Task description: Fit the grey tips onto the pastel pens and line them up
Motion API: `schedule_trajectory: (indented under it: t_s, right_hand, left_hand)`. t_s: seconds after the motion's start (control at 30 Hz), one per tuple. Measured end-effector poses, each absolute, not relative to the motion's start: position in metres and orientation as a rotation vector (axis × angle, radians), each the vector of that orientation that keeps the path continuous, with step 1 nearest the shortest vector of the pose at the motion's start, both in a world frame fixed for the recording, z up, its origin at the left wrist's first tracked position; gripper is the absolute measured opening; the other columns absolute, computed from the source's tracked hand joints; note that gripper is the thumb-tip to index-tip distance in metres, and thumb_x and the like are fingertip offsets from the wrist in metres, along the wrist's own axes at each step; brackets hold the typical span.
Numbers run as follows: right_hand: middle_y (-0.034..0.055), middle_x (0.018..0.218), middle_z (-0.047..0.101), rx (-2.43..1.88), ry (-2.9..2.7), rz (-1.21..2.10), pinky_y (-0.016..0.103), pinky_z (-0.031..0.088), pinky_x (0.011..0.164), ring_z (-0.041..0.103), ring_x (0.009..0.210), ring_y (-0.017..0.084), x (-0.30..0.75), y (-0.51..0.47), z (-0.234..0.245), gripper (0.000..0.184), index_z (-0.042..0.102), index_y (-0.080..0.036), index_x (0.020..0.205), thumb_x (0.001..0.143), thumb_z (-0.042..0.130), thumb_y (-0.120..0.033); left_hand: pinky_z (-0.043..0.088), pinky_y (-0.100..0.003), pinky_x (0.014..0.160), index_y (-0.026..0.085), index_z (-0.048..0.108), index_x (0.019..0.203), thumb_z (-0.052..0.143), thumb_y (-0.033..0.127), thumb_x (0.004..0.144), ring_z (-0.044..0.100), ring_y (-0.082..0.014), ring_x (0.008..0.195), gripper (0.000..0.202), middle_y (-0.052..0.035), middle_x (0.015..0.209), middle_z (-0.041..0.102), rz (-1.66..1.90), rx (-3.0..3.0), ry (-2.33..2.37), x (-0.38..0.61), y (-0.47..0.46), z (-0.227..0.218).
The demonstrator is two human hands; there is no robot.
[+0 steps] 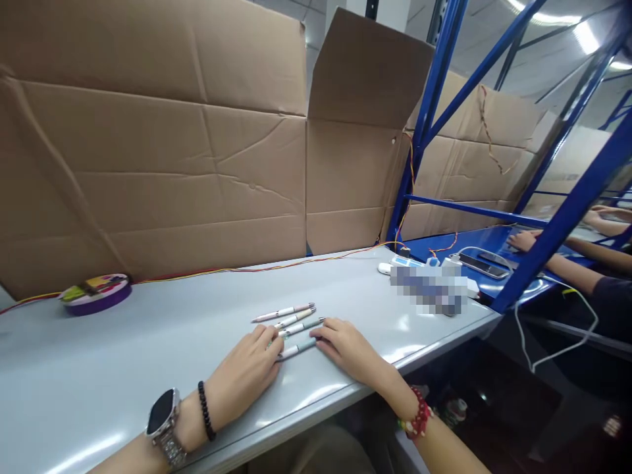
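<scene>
Several slim ballpoint pens lie side by side, slightly slanted, on the grey-white tabletop (182, 329). Farthest back is a pinkish pen (283, 313), then a cream pen (296, 318), then a pale green pen (302, 327). Closest to the front edge is a white and grey-green pen (297, 349). My left hand (249, 365) has its fingers curled at that pen's left end, hiding the tip. At its right end, my right hand (348, 349) pinches with thumb and fingertips. The left fingers also cover the left ends of the middle pens.
A round purple-rimmed box (96, 294) sits at the back left. Cardboard panels (237, 145) wall off the rear, with a red-yellow wire along them. Blue rack posts (427, 125), a white power strip (407, 262) and cables are on the right. Another person's hand (523, 240) shows beyond.
</scene>
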State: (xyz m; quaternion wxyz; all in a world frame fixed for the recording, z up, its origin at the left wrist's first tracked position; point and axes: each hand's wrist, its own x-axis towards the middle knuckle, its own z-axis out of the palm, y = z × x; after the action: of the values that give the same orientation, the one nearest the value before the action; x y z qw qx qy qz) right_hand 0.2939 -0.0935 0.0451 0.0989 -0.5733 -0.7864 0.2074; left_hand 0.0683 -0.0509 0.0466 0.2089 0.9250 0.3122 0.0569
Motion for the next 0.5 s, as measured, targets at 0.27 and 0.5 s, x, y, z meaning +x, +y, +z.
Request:
schedule_trajectory:
  t_s: [0.27,0.5]
  right_hand:
    - [0.0007,0.081,0.058,-1.637,-2.314,0.753,0.028,0.039,0.073,0.051,0.075,0.014,0.292,-0.094,0.050,0.020,0.052,-0.019,0.082,0.094,0.038,-0.026]
    - [-0.0021,0.060,0.041,-1.577,-2.271,0.816,0.024,0.033,0.056,0.039,0.057,0.011,0.297,-0.098,0.048,0.040,0.038,-0.018,0.062,0.096,0.024,-0.031]
  left_hand:
    - [0.044,-0.032,0.071,0.016,0.049,0.099,0.041,0.018,0.087,0.057,-0.0225,0.083,0.014,-0.0063,0.087,0.061,0.059,2.491,0.890,0.068,-0.048,0.051]
    - [0.040,-0.024,0.056,0.019,0.045,0.084,0.033,0.030,0.094,0.058,-0.0166,0.067,0.019,-0.0017,0.080,0.060,0.157,2.557,0.791,0.077,-0.054,0.035]
